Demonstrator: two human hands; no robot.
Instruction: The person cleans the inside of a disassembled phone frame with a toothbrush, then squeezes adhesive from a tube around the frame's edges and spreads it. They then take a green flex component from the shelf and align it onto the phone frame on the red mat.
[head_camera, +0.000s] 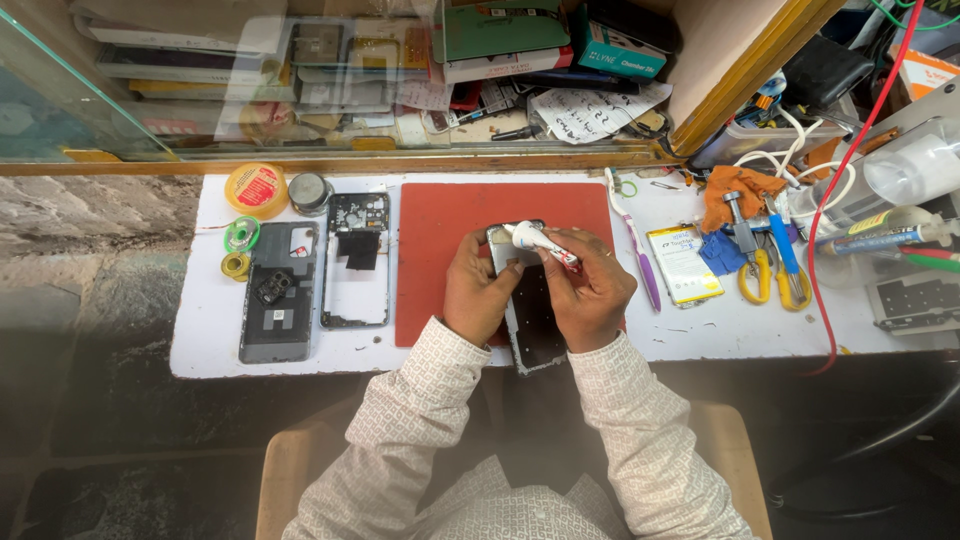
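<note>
- Where the white surface (700, 335) meets a wooden ledge and a glass pane, I see a cluttered shelf of boxes and papers behind it, and stone flooring to the left.
- My left hand (478, 290) has its grip closed round the edge of a phone frame (530, 320), which lies half on the red mat (440, 240), half over the surface's near edge.
- My right hand (592, 295) pinches a small white glue tube (540, 242), nozzle over the frame's top end.
- At far right, a clear plastic tub (735, 140) holds white cables.
</note>
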